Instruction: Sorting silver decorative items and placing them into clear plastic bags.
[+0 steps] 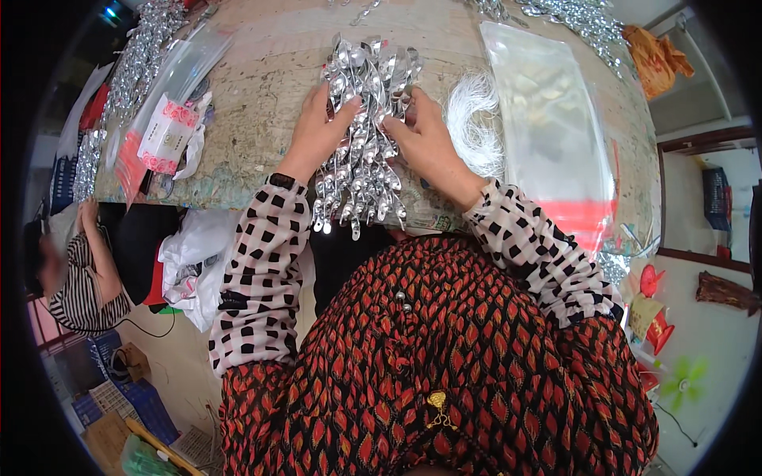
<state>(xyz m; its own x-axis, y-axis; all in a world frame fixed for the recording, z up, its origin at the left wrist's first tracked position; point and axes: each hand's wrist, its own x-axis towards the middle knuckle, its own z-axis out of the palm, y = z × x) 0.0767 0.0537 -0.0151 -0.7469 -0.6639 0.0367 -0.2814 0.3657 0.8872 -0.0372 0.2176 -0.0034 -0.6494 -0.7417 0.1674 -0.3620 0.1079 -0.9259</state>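
One big bench (262,103) fills the top of my view, brown, worn and full of spots. Off to the left I see a person in a striped top (87,278), with one arm up by the bench's edge. Low on the right, a green fan (685,381) shows by a pale wall. Flat clear bags (548,119) with a red band lie on the bench's right side, next to a loop of white string (474,123). A crumpled white bag (194,262) is below the bench on the left; I cannot tell what is in it. On the bench's left, a pink and white pack (168,135) has dark writing too small for me to read. My bunch of silver twists (361,151) is at the near edge, its ends poking over. My left grip (324,131) holds one side of it, and my right grip (429,139) holds the other, thumbs on top.
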